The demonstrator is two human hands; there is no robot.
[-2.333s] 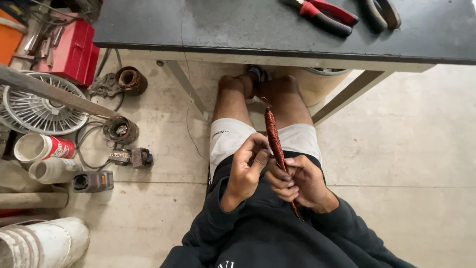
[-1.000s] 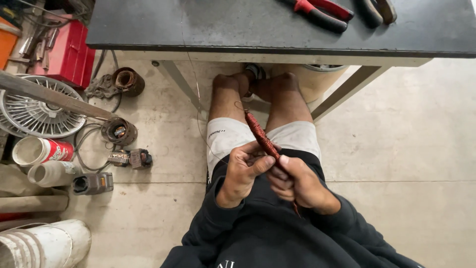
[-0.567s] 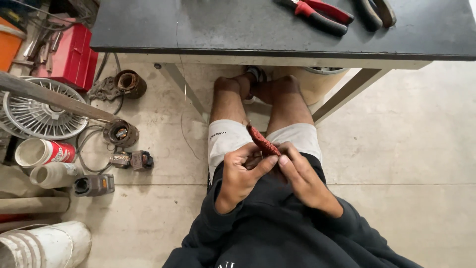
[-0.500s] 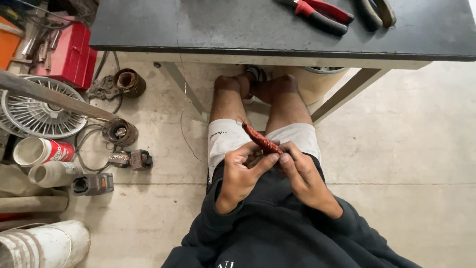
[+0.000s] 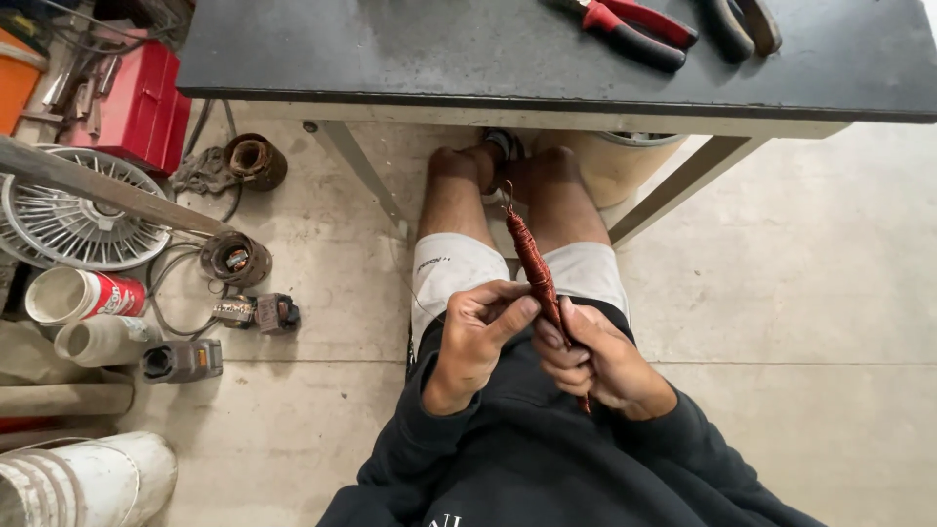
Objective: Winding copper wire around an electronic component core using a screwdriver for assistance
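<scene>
I've got both hands on the copper coil (image 5: 532,265): left hand (image 5: 475,337) pinches its middle, right hand (image 5: 597,356) wraps its lower end. Its tip sticks up past my fingers, over the knees. Pliers (image 5: 634,27) lie on the desk (image 5: 390,49), well beyond.

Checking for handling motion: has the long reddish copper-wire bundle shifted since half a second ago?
Yes. The reddish copper-wire bundle has swung more upright, its far tip now reaching toward the black-topped table edge.

copper wire bundle (image 5: 533,268) swung upright again, tip raised toward knees
</scene>
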